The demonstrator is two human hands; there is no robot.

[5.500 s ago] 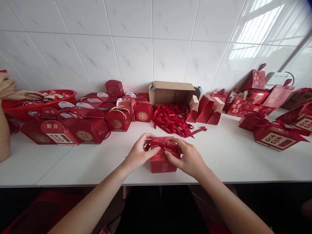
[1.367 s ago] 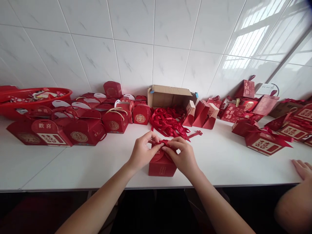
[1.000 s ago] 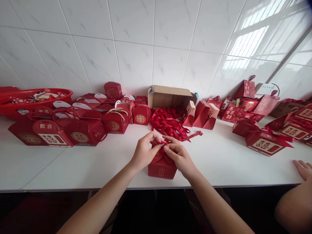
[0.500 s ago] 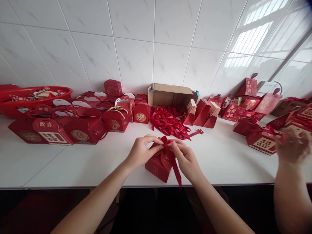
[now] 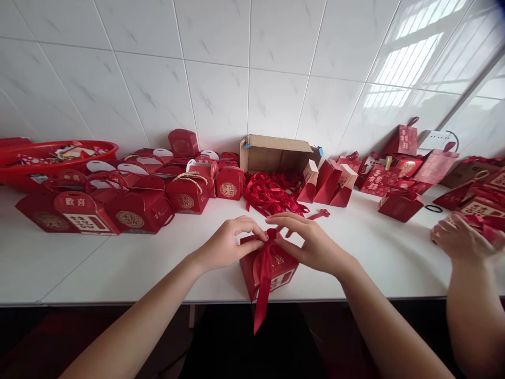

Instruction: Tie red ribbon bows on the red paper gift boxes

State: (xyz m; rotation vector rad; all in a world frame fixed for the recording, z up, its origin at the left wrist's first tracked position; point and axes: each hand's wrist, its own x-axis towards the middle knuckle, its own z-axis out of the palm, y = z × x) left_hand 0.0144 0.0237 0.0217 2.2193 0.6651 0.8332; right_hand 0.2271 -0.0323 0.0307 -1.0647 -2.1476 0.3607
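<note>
White tiled wall [image 5: 216, 95] behind, white table [image 5: 158, 263] below; I watch from the head camera. Left hand [image 5: 226, 245]: thumb and fingertips pinched on the red ribbon [image 5: 265, 273] at its knot. Right hand [image 5: 321, 245]: fingers spread from the thumb, poised over the knot's other side; I cannot tell whether the thumb touches. Red gift box [image 5: 286, 262] sits under both hands at the table's near edge, one corner toward me, a ribbon tail hanging down past that edge. Beyond it, a ribbon heap [image 5: 272, 192] spills from a cardboard carton [image 5: 276, 142]. Left of the heap, crowded red boxes [image 5: 136, 213]; farther left, a red basin [image 5: 23, 176]. Far right, a co-worker's hand [image 5: 457, 239], blurred, at another ribboned box.
</note>
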